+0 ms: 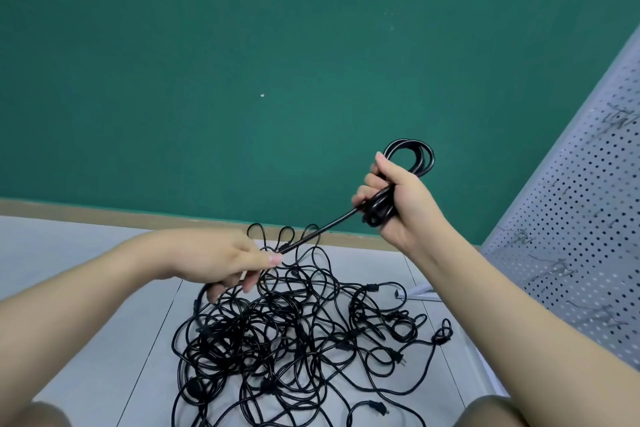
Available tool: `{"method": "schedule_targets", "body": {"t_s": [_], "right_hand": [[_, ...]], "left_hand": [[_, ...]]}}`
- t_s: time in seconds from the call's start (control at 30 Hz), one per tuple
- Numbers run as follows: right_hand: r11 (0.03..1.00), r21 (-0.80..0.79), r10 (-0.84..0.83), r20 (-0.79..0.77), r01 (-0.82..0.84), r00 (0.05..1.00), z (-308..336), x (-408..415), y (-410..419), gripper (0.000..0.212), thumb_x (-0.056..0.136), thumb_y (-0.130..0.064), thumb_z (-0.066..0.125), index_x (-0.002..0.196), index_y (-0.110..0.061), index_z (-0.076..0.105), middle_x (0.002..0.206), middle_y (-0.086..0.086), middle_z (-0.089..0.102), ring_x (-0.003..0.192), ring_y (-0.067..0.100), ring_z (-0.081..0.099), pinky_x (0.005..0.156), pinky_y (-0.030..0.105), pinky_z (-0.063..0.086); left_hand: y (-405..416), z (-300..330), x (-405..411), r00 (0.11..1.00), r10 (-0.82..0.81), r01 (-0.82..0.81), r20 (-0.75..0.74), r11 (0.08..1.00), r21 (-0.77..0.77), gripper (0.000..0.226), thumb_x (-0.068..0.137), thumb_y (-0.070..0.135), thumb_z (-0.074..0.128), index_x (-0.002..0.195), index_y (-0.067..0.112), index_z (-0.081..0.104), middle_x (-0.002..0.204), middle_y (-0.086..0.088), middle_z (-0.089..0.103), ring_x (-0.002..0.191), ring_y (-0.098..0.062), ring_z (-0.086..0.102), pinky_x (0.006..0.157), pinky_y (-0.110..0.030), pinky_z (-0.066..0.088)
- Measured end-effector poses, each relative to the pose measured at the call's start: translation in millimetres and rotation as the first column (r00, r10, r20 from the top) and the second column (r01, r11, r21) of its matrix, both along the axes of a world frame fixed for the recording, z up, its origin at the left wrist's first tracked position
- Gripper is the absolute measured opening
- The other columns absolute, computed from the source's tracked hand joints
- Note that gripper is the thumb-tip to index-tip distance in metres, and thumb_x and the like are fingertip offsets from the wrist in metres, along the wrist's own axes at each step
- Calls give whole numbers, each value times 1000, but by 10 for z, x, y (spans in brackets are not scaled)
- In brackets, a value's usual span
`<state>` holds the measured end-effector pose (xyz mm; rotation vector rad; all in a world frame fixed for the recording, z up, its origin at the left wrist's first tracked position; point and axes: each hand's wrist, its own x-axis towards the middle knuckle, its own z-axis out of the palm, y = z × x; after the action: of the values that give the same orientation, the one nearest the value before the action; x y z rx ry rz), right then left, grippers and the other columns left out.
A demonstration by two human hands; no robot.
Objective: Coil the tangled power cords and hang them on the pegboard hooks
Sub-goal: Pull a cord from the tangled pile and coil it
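Observation:
A big tangle of black power cords [294, 333] lies on the pale grey floor in front of me. My right hand [391, 201] is raised and grips a small coil of black cord [412, 156], whose loops stick out above the fist. A taut stretch of that same cord [322, 229] runs down and left to my left hand [228, 263], which pinches it between thumb and fingers just above the pile. At the right stands a white pegboard [581, 218] with several thin metal hooks [550, 270]; no cord hangs on it.
A green wall [242, 62] with a tan baseboard [104, 211] rises behind the pile. A white foot of the pegboard stand [419, 293] rests on the floor by the tangle's right edge. Loose plugs [398, 355] lie around the pile. My knees show at the bottom corners.

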<state>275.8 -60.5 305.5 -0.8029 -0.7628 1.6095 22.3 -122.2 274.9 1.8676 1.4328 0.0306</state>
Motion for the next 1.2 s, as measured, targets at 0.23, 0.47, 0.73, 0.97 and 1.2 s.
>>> {"method": "schedule_targets", "body": {"t_s": [0.23, 0.47, 0.73, 0.97, 1.2], "right_hand": [[999, -36, 25, 243, -16, 970, -125, 152, 92, 24, 102, -26, 62, 82, -17, 52, 59, -5, 33, 50, 13, 29, 45, 24, 34], [953, -105, 284, 646, -286, 709, -179, -132, -128, 48, 85, -62, 71, 101, -18, 64, 63, -7, 45, 51, 12, 38, 54, 27, 35], [809, -229, 565, 557, -542, 609, -199, -341, -298, 83, 64, -80, 74, 119, -20, 57, 68, -4, 46, 55, 10, 36, 51, 21, 31], [555, -350, 832, 244, -755, 499, -204, -328, -284, 39, 69, -20, 59, 107, -12, 59, 73, 2, 38, 50, 10, 33, 42, 19, 31], [395, -339, 919, 133, -854, 372, -211, -269, -279, 66, 62, -20, 77, 121, -5, 52, 74, 3, 37, 51, 10, 37, 46, 21, 26]], "left_hand": [[5, 237, -94, 949, 1, -127, 316, 918, 376, 28, 88, 46, 71, 75, 21, 71, 59, 10, 50, 56, -5, 38, 56, -16, 32], [-15, 297, 69, 853, -34, -264, 521, 833, 487, 28, 77, 52, 73, 81, 24, 77, 75, -8, 68, 67, -24, 52, 68, -33, 42], [104, 185, 209, 790, 229, -537, 568, 705, 463, 49, 70, 54, 87, 64, 16, 57, 48, 15, 39, 49, -8, 31, 47, -23, 26], [166, 105, 234, 797, 210, -546, 566, 652, 527, 53, 64, 60, 88, 77, 17, 59, 55, 19, 48, 51, -2, 39, 56, -18, 35], [172, 97, 189, 828, 63, -382, 557, 791, 478, 24, 84, 49, 79, 89, 27, 72, 65, -1, 45, 62, -13, 36, 63, -32, 33]]}}
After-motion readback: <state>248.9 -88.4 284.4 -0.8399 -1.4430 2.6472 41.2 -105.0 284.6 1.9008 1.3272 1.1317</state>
